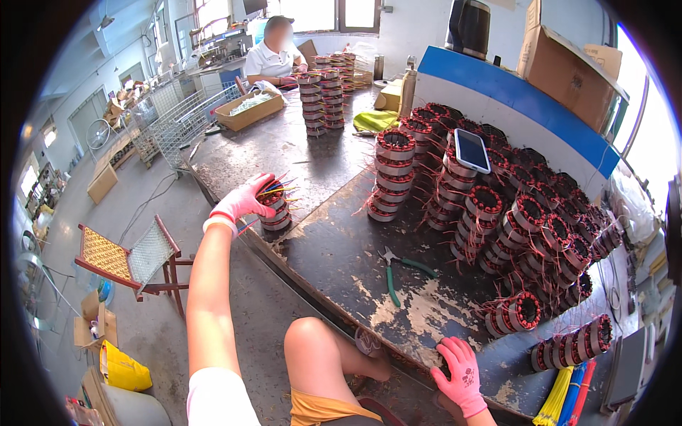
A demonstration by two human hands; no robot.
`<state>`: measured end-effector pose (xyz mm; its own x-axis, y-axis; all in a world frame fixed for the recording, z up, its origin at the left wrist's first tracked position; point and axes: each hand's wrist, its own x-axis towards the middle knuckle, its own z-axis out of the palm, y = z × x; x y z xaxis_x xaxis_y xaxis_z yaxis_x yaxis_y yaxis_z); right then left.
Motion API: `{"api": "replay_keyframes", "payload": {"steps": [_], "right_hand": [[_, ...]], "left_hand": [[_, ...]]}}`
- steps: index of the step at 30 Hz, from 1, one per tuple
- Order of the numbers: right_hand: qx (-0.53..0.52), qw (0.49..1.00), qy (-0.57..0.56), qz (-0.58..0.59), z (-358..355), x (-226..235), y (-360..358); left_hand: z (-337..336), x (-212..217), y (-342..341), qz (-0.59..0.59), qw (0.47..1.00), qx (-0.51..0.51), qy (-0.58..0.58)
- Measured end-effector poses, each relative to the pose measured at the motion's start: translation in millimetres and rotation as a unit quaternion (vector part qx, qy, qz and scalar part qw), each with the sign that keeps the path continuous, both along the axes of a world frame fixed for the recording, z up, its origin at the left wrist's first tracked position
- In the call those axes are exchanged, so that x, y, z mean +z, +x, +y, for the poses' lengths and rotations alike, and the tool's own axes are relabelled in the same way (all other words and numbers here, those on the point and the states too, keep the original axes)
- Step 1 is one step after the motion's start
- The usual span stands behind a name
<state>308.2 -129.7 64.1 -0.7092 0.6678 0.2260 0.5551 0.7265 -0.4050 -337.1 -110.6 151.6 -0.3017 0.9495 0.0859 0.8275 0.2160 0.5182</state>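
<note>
1. Resting at the near right edge of the tabletop [334, 245], the right grip [458, 376] has its pink-gloved fingers loosely bent and apart, nothing visible in it.
2. To its right, yellow, blue and red wire bundles [567, 399] lie beside a toppled stator row [572, 346].
3. Green-handled pliers [391, 275] lie farther in, handles spread.
4. At the tabletop's left edge stands a short stator stack [276, 218], long axis upright, coloured leads jutting from its top. The left grip [244, 201] reaches it from the left, clamped on its upper rim; the right hand is well apart.
5. Taller stator stacks [393, 174] crowd the right, a smartphone [472, 151] on top.
6. A seated person [264, 64] works at the far end.
</note>
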Motion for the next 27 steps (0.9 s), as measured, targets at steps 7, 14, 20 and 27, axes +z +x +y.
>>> {"api": "replay_keyframes", "payload": {"steps": [7,14,20,27], "right_hand": [[0.002,0.999,0.033,0.005,3,-2,6],[0.005,1.000,0.015,0.007,6,3,5],[0.004,1.000,0.009,0.011,2,2,4],[0.000,1.000,0.017,0.018,1,0,4]], "left_hand": [[13,11,11,0.020,0.999,-0.027,-0.004],[11,-2,21,0.114,0.991,0.051,-0.053],[3,4,35,0.089,0.994,0.067,-0.013],[3,0,30,0.083,0.995,0.060,-0.011]]}}
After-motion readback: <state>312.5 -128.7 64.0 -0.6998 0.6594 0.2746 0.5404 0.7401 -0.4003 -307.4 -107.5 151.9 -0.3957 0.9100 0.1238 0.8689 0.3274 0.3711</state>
